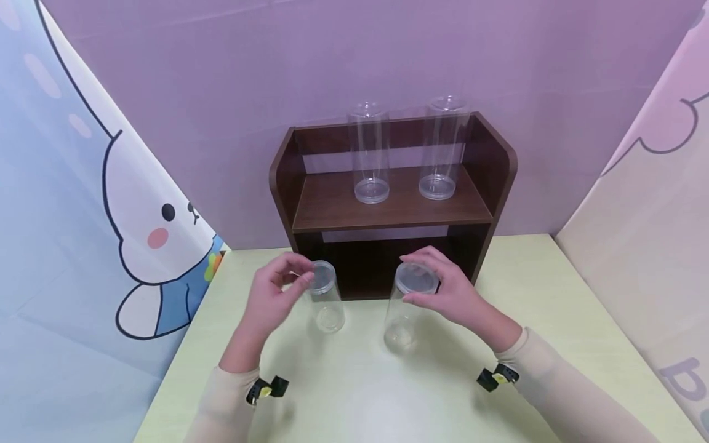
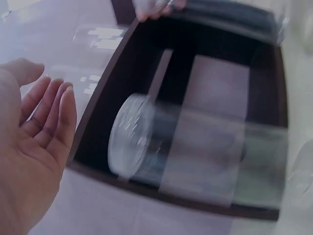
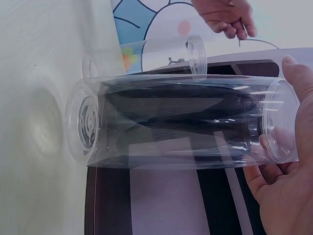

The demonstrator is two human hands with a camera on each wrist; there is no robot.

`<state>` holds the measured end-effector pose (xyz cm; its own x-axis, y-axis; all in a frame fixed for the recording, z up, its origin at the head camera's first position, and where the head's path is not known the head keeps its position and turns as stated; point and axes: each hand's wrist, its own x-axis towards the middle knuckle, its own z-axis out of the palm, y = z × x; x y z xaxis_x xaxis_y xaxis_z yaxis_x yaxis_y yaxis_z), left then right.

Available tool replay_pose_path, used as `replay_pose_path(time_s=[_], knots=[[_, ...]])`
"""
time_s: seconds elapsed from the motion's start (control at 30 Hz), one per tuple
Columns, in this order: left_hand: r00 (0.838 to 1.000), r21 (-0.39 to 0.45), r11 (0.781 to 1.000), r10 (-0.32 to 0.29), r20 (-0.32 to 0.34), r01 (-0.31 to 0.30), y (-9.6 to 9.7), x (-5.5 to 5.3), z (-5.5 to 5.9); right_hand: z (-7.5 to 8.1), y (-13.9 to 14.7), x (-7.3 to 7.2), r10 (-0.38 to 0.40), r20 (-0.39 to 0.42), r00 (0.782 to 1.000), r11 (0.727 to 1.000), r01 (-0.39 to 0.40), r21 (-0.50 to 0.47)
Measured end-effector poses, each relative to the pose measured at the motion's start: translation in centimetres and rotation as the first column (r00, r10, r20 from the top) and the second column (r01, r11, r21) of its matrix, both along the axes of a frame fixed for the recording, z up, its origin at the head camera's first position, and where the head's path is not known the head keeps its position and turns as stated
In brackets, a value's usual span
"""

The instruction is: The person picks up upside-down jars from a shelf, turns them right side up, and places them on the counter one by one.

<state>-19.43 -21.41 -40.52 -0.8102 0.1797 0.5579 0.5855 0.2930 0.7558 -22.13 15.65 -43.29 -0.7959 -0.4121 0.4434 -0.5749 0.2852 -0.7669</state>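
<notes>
Two clear plastic jars with lids stand in front of the shelf in the head view. The right hand point(image 1: 448, 292) grips the right jar point(image 1: 401, 317) round its lid, thumb on one side and fingers on the other. In the right wrist view this jar point(image 3: 181, 122) looks see-through, and I cannot tell if its base touches the table. Beside the lid of the left jar point(image 1: 328, 307) is the left hand point(image 1: 274, 292), its fingers loosely bent. The left wrist view shows a gap between that hand point(image 2: 41, 127) and the blurred jar lid point(image 2: 128, 137).
A dark brown two-tier shelf point(image 1: 393, 212) stands at the back of the pale green table point(image 1: 354, 387). Two more clear jars, one on the left point(image 1: 370, 154) and one on the right point(image 1: 441, 147), stand on its upper board. A purple cloth point(image 1: 221, 92) hangs behind.
</notes>
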Motion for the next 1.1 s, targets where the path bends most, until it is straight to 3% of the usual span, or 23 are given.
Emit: replay_pose_path(time_s=[0.1, 0.2, 0.33, 0.53, 0.77, 1.1], knots=[[0.994, 0.017, 0.994, 0.111, 0.003, -0.111, -1.2, -0.8, 0.7, 0.1, 0.0, 0.0, 0.0, 0.005, 1.0, 1.0, 0.0, 0.003], [0.977, 0.019, 0.976, 0.215, 0.008, -0.215, -2.1, -1.9, 0.9, 0.0, 0.0, 0.0, -0.001, 0.007, 1.0, 1.0, 0.001, 0.01], [0.956, 0.006, 0.956, 0.293, -0.013, -0.293, -2.7, -3.1, 0.8, 0.0, 0.0, -0.1, -0.004, 0.013, 1.0, 1.0, 0.004, 0.02], [0.942, -0.013, 0.945, 0.326, -0.076, -0.328, -3.1, -5.2, 0.5, 0.0, 0.0, 0.0, -0.006, 0.018, 1.0, 1.0, 0.006, 0.024], [0.954, 0.033, 0.958, 0.286, -0.083, -0.285, -3.2, -6.7, 0.0, -0.1, -0.1, -0.1, -0.006, 0.019, 1.0, 1.0, 0.005, 0.027], [0.939, 0.041, 0.941, 0.337, -0.071, -0.335, -3.0, -7.2, -0.3, -0.3, -0.1, -0.2, -0.004, 0.021, 1.0, 1.0, 0.003, 0.02]])
